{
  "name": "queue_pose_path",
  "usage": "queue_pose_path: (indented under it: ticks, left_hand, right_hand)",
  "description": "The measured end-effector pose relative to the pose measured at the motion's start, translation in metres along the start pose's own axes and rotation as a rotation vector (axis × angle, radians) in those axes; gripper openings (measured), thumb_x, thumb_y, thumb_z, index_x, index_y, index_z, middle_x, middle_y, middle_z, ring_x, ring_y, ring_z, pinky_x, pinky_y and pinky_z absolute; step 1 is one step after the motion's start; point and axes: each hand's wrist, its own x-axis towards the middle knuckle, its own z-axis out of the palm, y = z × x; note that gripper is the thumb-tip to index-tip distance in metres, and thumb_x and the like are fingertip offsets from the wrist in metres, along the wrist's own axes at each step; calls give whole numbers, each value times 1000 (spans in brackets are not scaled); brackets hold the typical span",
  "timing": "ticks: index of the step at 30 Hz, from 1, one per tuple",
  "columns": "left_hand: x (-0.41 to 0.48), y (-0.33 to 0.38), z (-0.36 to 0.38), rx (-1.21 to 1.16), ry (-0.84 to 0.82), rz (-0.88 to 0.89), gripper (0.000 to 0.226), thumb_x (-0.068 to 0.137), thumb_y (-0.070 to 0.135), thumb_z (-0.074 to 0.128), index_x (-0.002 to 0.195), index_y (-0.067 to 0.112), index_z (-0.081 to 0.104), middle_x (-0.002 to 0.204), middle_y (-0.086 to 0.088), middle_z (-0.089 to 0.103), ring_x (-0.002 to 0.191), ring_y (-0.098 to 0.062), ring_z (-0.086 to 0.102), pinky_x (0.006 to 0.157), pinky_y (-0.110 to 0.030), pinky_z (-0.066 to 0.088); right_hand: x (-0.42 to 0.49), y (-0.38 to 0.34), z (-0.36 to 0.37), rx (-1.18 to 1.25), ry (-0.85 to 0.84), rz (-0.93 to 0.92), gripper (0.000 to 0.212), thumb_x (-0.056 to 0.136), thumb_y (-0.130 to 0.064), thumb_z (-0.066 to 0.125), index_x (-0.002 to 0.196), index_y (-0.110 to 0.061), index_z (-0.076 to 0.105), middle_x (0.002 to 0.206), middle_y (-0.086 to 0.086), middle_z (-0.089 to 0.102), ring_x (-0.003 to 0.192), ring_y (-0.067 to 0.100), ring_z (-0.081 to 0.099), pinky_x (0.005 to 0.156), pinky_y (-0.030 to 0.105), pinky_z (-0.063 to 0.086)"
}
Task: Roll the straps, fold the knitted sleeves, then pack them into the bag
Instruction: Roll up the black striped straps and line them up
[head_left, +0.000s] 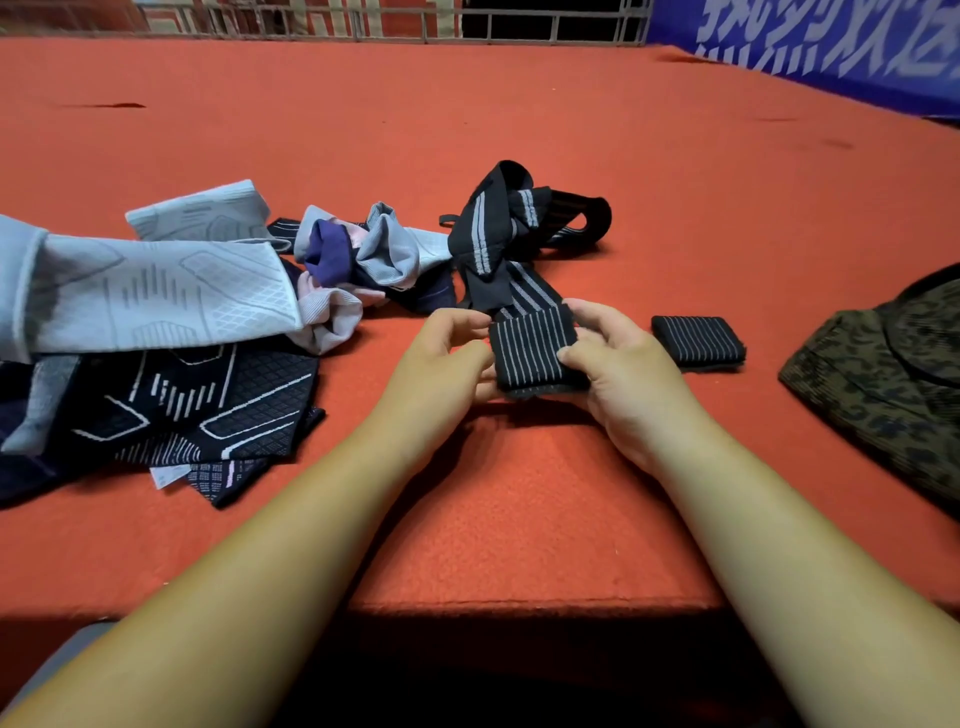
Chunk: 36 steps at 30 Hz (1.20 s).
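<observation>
A black strap with grey stripes is partly rolled into a flat roll (532, 353) held just above the red table. My left hand (447, 353) pinches the roll's left end and my right hand (618, 364) grips its right end. The strap's loose tail (498, 234) runs back into a tangled heap behind the roll. A finished strap roll (698, 343) lies to the right of my right hand. Light grey knitted sleeves (156, 291) and dark patterned sleeves (208, 410) lie in a pile at the left. The camouflage bag (883, 379) sits at the right edge.
The red felt table (519, 519) reaches its front edge just below my forearms. A crumpled grey and purple sleeve (358, 249) lies between the pile and the strap heap. A metal railing (415, 21) and a blue banner (831, 47) stand beyond the table.
</observation>
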Motion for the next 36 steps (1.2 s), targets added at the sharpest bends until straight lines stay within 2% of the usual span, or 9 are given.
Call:
queue_pose_path:
  ticks: [2,6,9,12,17,23,28,31,36]
  left_hand:
    - [-1,-4,1,36,-25,18,36,99,4,66,133,12,56,131,-22,66,106,-33,77,79,-41,66]
    - [-1,-3,7,89,-35,58,49,96,-2,73,136,21,57,120,-21,71,95,-24,77,80,-42,66]
    - [0,3,24,74,42,54,51,94,-5,74,135,19,56,116,-21,74,102,-39,78,87,-58,62]
    - [9,9,50,50,55,51,48,92,-4,74,132,16,56,106,-11,78,92,-38,79,75,-50,61]
    - [28,21,98,49,13,74,40,98,2,70,134,13,56,96,0,74,75,-14,75,61,-30,57]
    - [33,9,145,86,-79,54,39,99,2,70,134,9,55,95,-8,69,72,-17,73,79,-46,68]
    - [25,-20,163,108,-139,28,27,102,6,70,123,3,54,71,0,62,49,-9,63,74,-51,68]
    - [23,-30,165,244,-141,43,16,101,9,71,110,10,58,59,7,64,49,-17,68,70,-50,67]
    - [19,-33,167,459,-90,98,8,98,16,74,102,14,68,82,-10,78,59,-19,75,62,-34,62]
  right_hand:
    - [0,-2,-1,-85,29,-49,51,95,12,51,137,-15,60,119,8,80,114,32,76,104,57,59]
    - [-3,-9,-5,-256,97,-124,46,101,1,59,141,-21,61,116,-6,78,107,12,76,92,27,61]
    - [-3,-14,-13,-364,134,-159,43,105,-18,64,145,-34,60,90,-15,72,67,0,70,60,17,56]
    - [2,-21,-30,-449,204,-129,50,106,-23,58,154,-39,53,80,-11,63,47,4,60,50,12,47]
    - [15,-40,-66,-421,360,-147,51,101,-13,56,146,-36,60,92,-8,73,59,11,67,63,27,60]
    - [18,-47,-105,-529,518,-53,38,97,-27,56,133,-34,67,110,-3,75,93,23,73,87,45,63]
    - [12,-40,-131,-775,565,30,21,105,-39,59,116,-22,66,106,0,66,102,24,62,79,31,39]
    - [7,-34,-138,-921,574,84,20,102,-38,59,110,-21,66,113,6,71,108,29,64,81,34,42]
    - [-2,-25,-139,-1065,551,148,32,101,-37,54,121,-14,65,124,15,70,119,37,64,93,42,53]
